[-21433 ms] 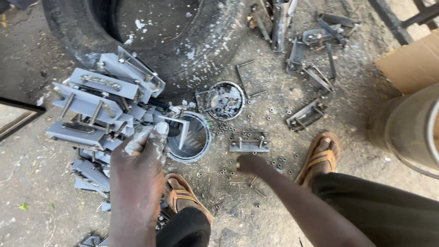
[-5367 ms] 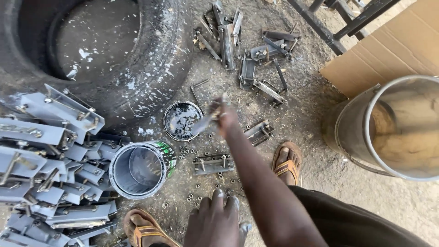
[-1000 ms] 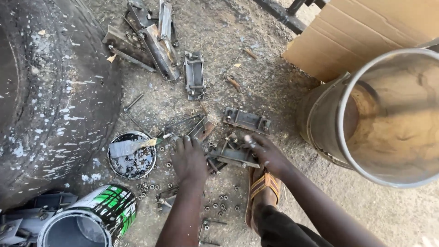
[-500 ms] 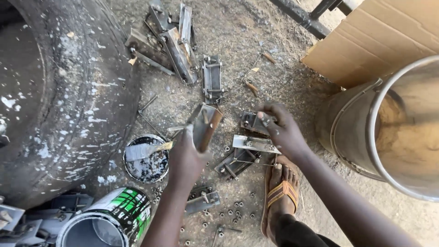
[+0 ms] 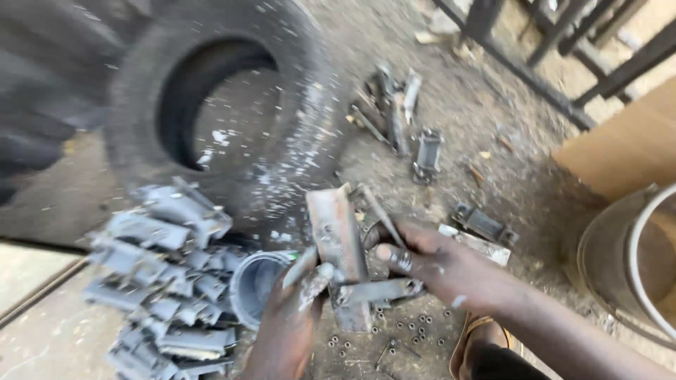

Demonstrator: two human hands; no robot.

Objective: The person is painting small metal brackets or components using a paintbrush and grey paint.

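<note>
My right hand point(image 5: 429, 257) grips a rusty, unpainted metal bracket point(image 5: 339, 246) and holds it up above the ground, its flat face turned toward me. My left hand point(image 5: 292, 320) is closed on a paint-smeared brush point(image 5: 310, 274) whose tip lies against the bracket's lower left side. Directly below and to the left stands an open paint can point(image 5: 255, 285). The picture is blurred by motion.
A heap of grey-painted brackets point(image 5: 165, 281) lies at the left beside a large paint-spattered tyre point(image 5: 225, 105). Unpainted brackets point(image 5: 394, 109) lie on the dirt further back. Several nuts point(image 5: 415, 327) dot the ground. A metal drum point(image 5: 634, 260) and cardboard point(image 5: 620, 151) stand right.
The right hand has lifted a rusty bracket off the ground and brought it left over the can. The left hand's brush now meets it. The view has swung left toward the tyre.
</note>
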